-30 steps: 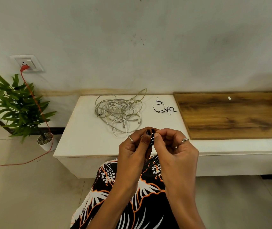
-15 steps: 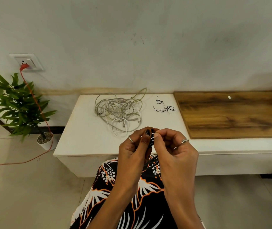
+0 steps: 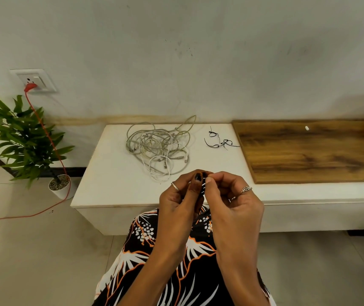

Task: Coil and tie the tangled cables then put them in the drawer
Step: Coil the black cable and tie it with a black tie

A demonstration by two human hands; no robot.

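Head: two hands (left (image 3: 180, 200); right (image 3: 232, 200)) pinch one black cable (image 3: 203, 186)

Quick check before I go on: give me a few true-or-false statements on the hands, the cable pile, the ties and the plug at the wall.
1. Both hands pinch a small dark item above the lap. True: the left hand and the right hand meet on the dark item.
2. The pale cable pile is already neatly coiled and tied. False: it lies loose and tangled on the white bench.
3. The black ties lie on the wooden board. False: they lie on the white bench, left of the board.
4. A red plug sits in the wall socket. True.
5. The potted plant stands on the bench. False: it stands on the floor, left of the bench.
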